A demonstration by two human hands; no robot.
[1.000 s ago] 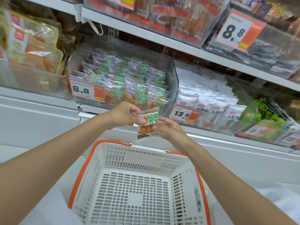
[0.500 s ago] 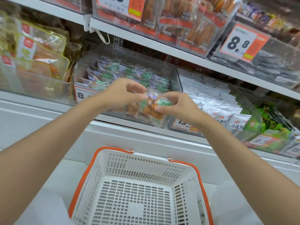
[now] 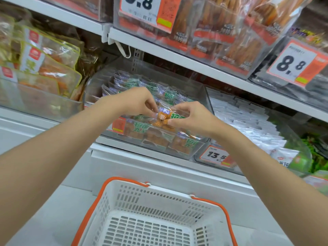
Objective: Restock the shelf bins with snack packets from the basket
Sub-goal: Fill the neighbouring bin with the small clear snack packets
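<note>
A snack packet (image 3: 162, 118) is pinched at its ends by the left hand (image 3: 134, 102) and the right hand (image 3: 192, 118), fingertips closed on the clear wrap, just above the front of the bin (image 3: 201, 93). The bin is already heaped, so a packet released near its front lip could be slid off toward the basket (image 3: 124, 194) below.

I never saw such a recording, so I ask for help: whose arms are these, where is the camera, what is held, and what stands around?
There is no machine: a person works with bare hands. The camera sits on the person's head and looks forward and down, so both arms reach from below. The left hand and the right hand pinch one snack packet between them, over a clear bin of like packets on a shelf. Below stands a white basket with orange handles.
</note>
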